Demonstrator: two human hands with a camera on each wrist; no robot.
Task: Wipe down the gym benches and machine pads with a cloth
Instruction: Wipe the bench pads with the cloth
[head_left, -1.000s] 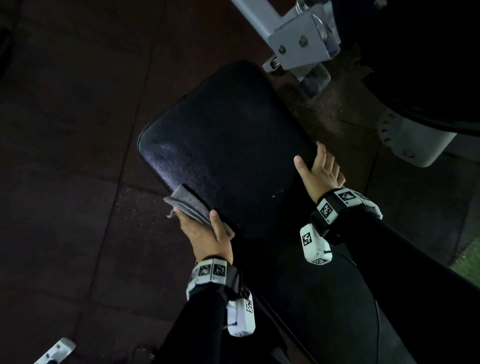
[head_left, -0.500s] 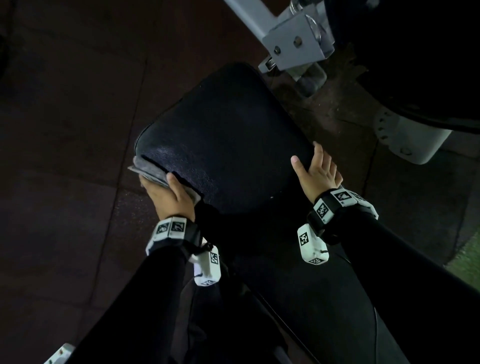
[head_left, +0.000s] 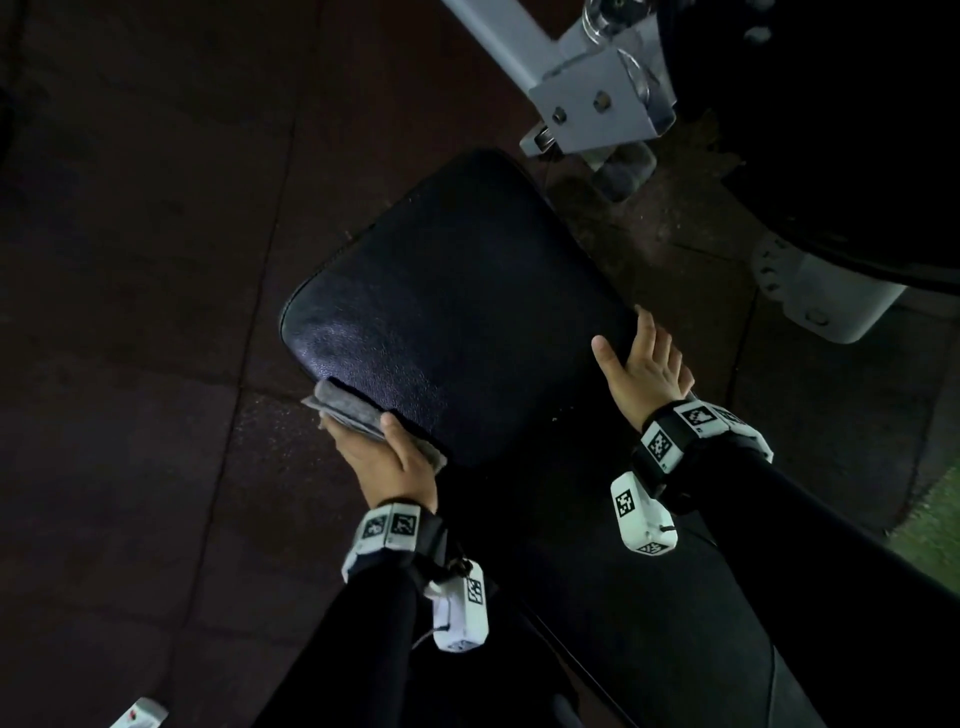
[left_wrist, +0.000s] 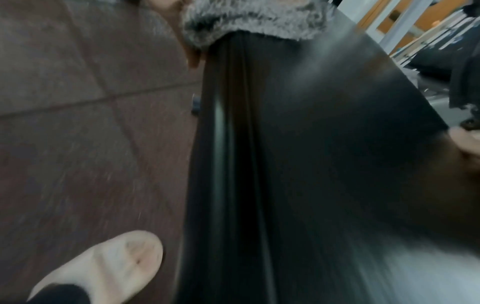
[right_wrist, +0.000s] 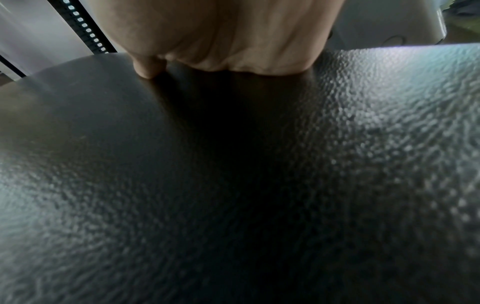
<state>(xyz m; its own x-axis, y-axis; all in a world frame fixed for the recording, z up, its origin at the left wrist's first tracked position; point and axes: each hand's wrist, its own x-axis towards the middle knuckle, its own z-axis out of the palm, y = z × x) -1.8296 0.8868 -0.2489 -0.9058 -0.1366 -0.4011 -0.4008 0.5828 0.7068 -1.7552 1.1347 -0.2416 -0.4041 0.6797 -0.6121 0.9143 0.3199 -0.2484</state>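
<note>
Black padded bench pad (head_left: 457, 312), pebbled vinyl, rounded corners, piped seam along its side. Left hand (head_left: 387, 460) grips a grey fuzzy cloth (head_left: 345, 413), folded and thick, pressed against the pad's left side edge; thumb lies on top of the cloth at the seam, the fingers (left_wrist: 191, 52) wrap under the cloth below the rim. In the left wrist view the cloth (left_wrist: 255, 19) looks shaggy, like microfibre pile, sitting over the pad's edge (left_wrist: 298, 144), view streaked by blur. Right hand (head_left: 647, 366) rests on the pad's opposite edge, thumb spread onto the top surface, the other fingers laid fairly straight along the rim, grasping nothing. Right wrist view shows the palm (right_wrist: 226, 35) pressed flat to the grainy vinyl (right_wrist: 259, 185). Beyond the fingers: grey metal frame bracket (head_left: 597, 104) with bolts, boxy. Floor (head_left: 130, 260) is dark reddish rubber tile, speckled. Pale rounded slipper (left_wrist: 103, 265) on the floor left of the pad
</note>
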